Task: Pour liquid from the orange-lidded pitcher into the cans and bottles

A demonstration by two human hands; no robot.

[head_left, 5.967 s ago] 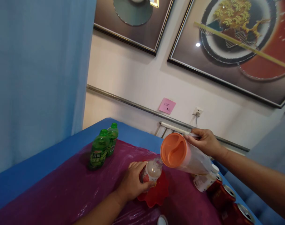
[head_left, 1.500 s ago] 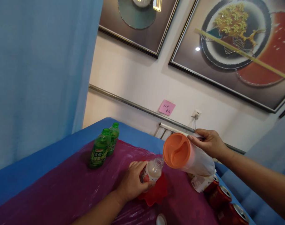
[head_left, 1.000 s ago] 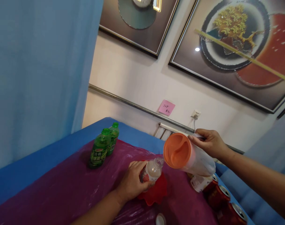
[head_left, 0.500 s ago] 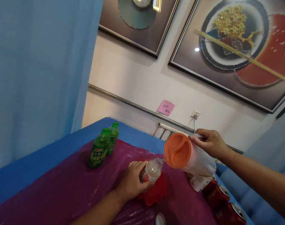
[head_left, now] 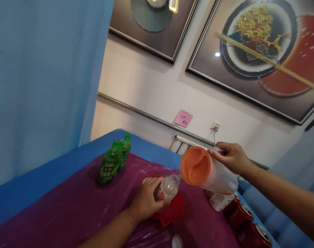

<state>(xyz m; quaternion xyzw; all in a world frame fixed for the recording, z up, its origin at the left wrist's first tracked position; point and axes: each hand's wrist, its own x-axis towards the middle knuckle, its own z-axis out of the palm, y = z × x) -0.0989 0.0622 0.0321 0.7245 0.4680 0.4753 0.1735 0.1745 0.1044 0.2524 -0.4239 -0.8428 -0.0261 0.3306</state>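
Observation:
My left hand (head_left: 145, 200) grips a small clear bottle (head_left: 168, 188) holding pale pinkish drink; the bottle stands uncapped on a red scalloped dish (head_left: 172, 213). My right hand (head_left: 230, 157) holds the handle of a clear pitcher (head_left: 216, 179) with an orange lid (head_left: 196, 166). The pitcher is tipped on its side, its spout right at the bottle's mouth. A little pale liquid lies in the pitcher's lower side.
Two green bottles (head_left: 110, 166) stand at the far left of the purple plastic sheet (head_left: 69, 210) over a blue tablecloth (head_left: 43, 175). Several red cans (head_left: 246, 220) and a lying bottle (head_left: 218, 201) are at the right. A white cap (head_left: 177, 242) lies near the front edge.
Over the six seconds the pitcher has stayed tipped at the bottle's mouth, and its liquid level looks lower. Both hands have hardly moved; the view shifted slightly.

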